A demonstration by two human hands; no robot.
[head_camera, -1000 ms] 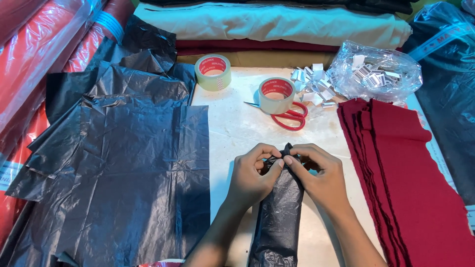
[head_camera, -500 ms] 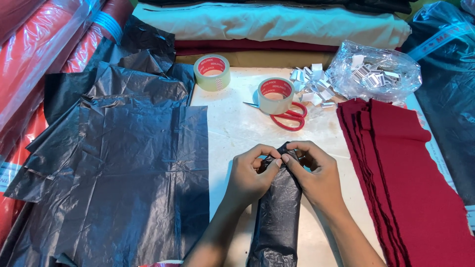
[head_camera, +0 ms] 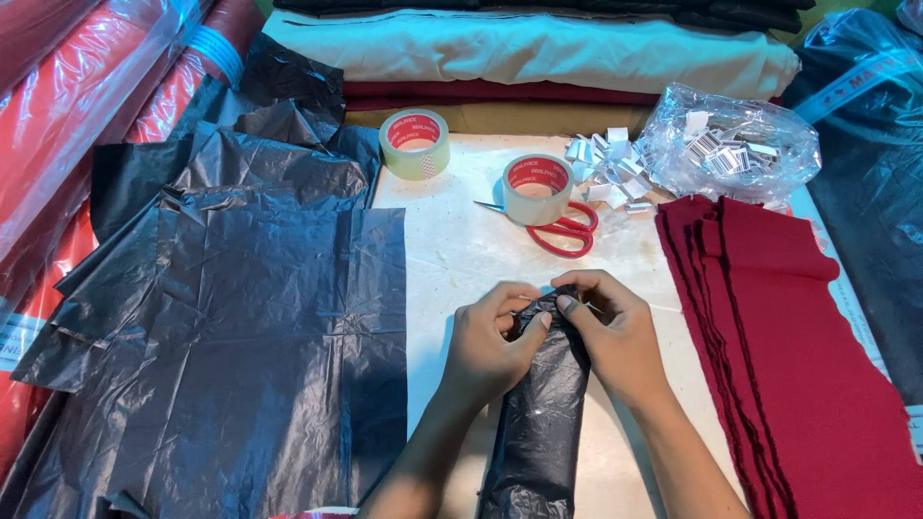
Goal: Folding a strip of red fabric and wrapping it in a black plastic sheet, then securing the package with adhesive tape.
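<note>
A long parcel wrapped in black plastic point(head_camera: 538, 432) lies lengthwise on the white table point(head_camera: 461, 259), its far end pointing away from me. My left hand point(head_camera: 486, 341) pinches the plastic at that far end from the left. My right hand point(head_camera: 615, 336) grips the same end from the right, fingers curled over the top and thumb pressed on the folded plastic. Both hands touch each other over the parcel's tip.
Flat black plastic bags point(head_camera: 231, 336) cover the left side. Two tape rolls point(head_camera: 415, 142) point(head_camera: 536, 188) and red-handled scissors point(head_camera: 562, 231) lie beyond my hands. A clear bag of small white labels point(head_camera: 731, 144) sits back right, stacked dark red cloth point(head_camera: 788, 356) on the right, fabric rolls at the back.
My hands have shifted slightly on the parcel's end, the fingers folding the plastic tighter. The parcel and everything else stay where they were.
</note>
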